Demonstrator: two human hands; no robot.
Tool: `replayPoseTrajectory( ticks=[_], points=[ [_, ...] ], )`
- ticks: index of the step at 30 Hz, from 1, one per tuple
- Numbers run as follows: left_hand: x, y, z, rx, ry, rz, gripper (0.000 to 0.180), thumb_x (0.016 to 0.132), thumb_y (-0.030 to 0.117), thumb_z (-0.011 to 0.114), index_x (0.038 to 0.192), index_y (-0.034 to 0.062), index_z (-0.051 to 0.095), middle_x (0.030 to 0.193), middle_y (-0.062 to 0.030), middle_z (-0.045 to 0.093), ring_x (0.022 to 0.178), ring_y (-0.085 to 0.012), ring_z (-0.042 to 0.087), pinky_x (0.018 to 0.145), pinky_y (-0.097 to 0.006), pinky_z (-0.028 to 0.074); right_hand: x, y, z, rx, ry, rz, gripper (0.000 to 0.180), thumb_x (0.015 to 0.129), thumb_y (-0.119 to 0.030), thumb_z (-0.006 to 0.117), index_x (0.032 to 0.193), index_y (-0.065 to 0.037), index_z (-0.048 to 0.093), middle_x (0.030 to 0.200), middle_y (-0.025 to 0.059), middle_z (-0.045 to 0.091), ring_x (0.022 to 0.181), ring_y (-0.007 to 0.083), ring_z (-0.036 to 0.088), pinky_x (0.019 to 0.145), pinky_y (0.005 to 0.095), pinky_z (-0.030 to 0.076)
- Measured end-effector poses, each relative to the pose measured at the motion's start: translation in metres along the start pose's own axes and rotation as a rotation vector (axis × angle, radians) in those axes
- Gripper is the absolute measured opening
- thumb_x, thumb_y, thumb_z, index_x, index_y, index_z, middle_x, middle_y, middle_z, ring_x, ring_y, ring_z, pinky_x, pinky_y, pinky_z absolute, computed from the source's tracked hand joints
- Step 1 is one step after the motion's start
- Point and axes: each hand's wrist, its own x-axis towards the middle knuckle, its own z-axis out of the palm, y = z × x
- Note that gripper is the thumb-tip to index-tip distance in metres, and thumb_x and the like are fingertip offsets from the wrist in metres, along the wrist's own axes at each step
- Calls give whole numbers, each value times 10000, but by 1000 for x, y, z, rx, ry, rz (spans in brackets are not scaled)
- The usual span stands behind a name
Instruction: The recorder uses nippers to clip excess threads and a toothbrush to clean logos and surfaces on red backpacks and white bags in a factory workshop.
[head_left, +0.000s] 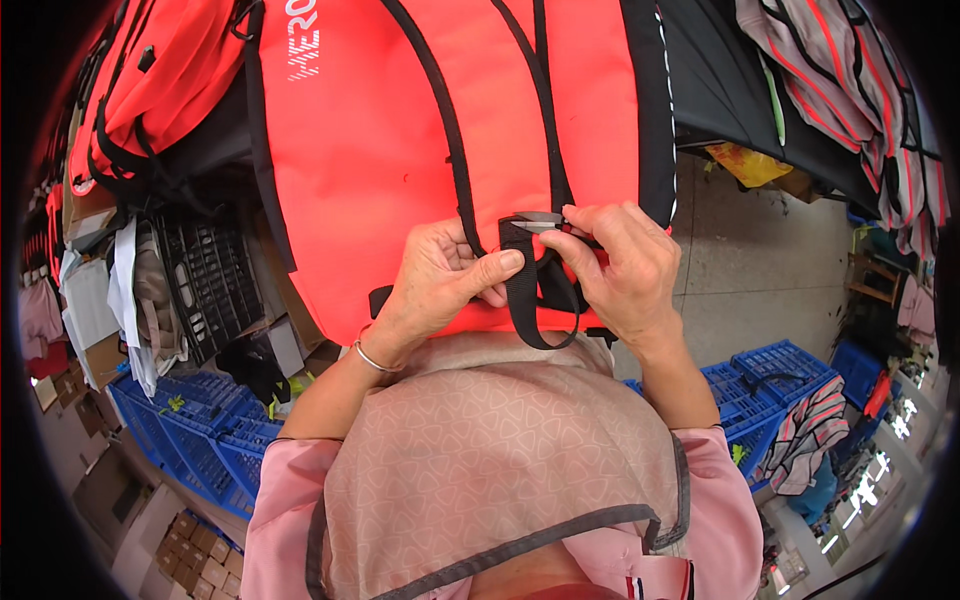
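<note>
A bright coral-red backpack (350,170) with black edging lies before me, its lower end close to my body. A padded shoulder strap (500,130) runs down its middle to black webbing. My left hand (430,280) is closed at the strap's lower end, its thumb pressed against the black webbing strap (521,300), which hangs in a loop. My right hand (630,265) pinches a small tool with grey pointed blades (535,224), which looks like thread snips. Its blades lie across the top of the webbing, pointing left. The tool's handles are mostly hidden by my fingers.
Another red bag (185,70) lies at the far left, above a black crate (215,285). Blue plastic crates (185,430) stand low on the left, and more blue crates (775,365) on the right. Striped grey-and-red fabric pieces (830,70) hang over a black-covered surface (710,80).
</note>
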Motion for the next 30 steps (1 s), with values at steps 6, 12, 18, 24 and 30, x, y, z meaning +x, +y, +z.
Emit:
replayPoseTrajectory(
  ticks=[6,12,18,24,30],
  points=[
    [-2,-1,-3,3,-15,-34,244,881,156,741,1037,-15,662,808,-57,683,612,-90,637,545,-220,543,0,4,1,-97,-33,-136,237,708,-192,823,796,-62,645,676,31,622,554,207,568,494,332,446],
    [-5,-4,-7,-2,-14,-39,226,883,154,739,1021,-9,664,797,-45,675,610,-85,631,552,-221,538,3,5,-7,310,-230,294,203,801,-132,783,891,-19,640,722,64,646,604,144,611,551,262,472],
    [-1,-3,-4,-12,-32,-37,220,881,144,739,1016,-9,659,813,-34,672,614,-81,624,570,-223,532,28,-9,7,361,-141,382,326,823,-225,789,1028,-43,612,777,75,657,699,131,642,636,280,520],
    [-30,25,-10,147,17,-151,185,906,112,689,1036,-3,626,802,2,632,670,-73,597,611,-234,501,38,22,10,-112,-138,259,143,777,-133,707,828,-78,586,741,130,643,699,344,648,577,441,488],
    [-61,101,-78,917,-404,-44,285,897,227,679,1060,-6,670,788,-97,675,651,-163,656,684,-301,534,51,62,-30,137,55,570,126,839,-16,699,947,-6,634,764,67,647,700,122,616,663,253,479]
  ],
)
